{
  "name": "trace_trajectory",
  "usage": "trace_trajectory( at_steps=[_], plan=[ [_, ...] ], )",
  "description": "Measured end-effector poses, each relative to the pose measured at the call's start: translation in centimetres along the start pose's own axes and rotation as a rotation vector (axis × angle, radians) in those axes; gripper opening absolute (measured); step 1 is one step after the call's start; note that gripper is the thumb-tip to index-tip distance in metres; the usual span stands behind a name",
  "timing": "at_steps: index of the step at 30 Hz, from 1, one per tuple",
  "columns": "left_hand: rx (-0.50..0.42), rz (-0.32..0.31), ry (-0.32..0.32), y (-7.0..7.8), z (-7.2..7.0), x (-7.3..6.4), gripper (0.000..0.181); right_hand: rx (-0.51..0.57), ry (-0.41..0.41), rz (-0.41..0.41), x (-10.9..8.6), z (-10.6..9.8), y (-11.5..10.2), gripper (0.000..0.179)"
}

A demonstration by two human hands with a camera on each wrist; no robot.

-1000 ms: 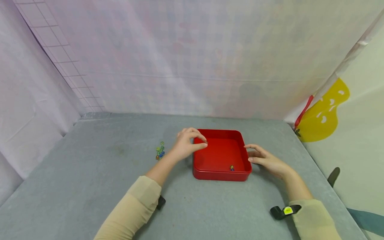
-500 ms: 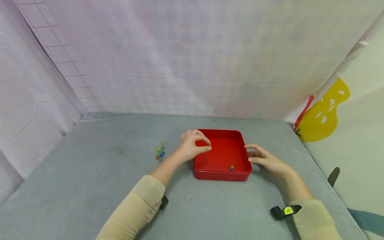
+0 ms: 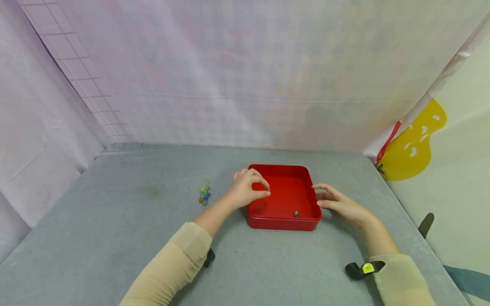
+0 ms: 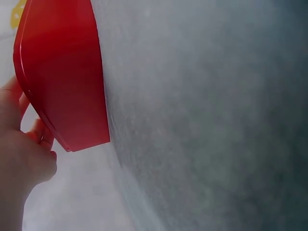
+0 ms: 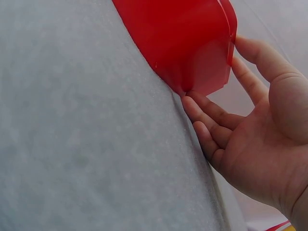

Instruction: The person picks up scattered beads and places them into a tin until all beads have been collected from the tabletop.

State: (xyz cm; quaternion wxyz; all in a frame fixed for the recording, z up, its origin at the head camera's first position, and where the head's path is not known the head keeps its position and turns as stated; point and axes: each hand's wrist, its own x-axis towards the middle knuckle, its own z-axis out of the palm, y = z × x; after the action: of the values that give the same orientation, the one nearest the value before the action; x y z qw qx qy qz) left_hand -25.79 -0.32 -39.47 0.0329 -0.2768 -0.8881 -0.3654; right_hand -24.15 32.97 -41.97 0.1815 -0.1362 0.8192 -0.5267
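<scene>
"While your left hand (image 3: 246, 187) pinches something tiny, likely a marble, over the red box (image 3: 283, 224) on the table (image 3: 115, 238), head view first: what's risky?"
"Let go high, and it may bounce out."
"Left wrist?"
"The box hides your fingertips; you might bump its edge."
"Right wrist?"
"Your right hand (image 5: 255, 139), loosely spread, touches the box; pushing could slide it."

Looks like a small makeshift booth, built around a broad, flat, mottled grey tabletop (image 3: 115, 221). Is closed in behind by a pale, faintly checked fabric sheet (image 3: 245, 76), at left by a creased white curtain (image 3: 38, 119), at right by a whitish hanging (image 3: 463, 187) printed with a yellow, rounded shape (image 3: 402, 168). Cannot tell what building.
</scene>
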Motion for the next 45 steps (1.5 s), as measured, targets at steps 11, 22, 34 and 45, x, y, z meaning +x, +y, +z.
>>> trace_trajectory(
  at_steps=[11, 22, 34, 45],
  plan=[
    [0.073, 0.02, -0.02, -0.14, 0.69, 0.21, 0.01, -0.018, 0.01, 0.025, 0.1, -0.06, 0.11, 0.056],
    [0.108, -0.002, -0.063, 0.07, 0.85, 0.06, 0.01, -0.01, -0.003, 0.008, 0.05, -0.02, -0.02, 0.057],
    [0.105, -0.015, -0.073, -0.05, 0.96, 0.16, 0.015, -0.013, -0.001, 0.013, 0.03, -0.01, -0.04, 0.057],
    [0.091, -0.004, -0.066, 0.06, 0.64, 0.04, 0.022, -0.009, 0.009, 0.017, -0.02, 0.03, -0.02, 0.057]
  ],
)
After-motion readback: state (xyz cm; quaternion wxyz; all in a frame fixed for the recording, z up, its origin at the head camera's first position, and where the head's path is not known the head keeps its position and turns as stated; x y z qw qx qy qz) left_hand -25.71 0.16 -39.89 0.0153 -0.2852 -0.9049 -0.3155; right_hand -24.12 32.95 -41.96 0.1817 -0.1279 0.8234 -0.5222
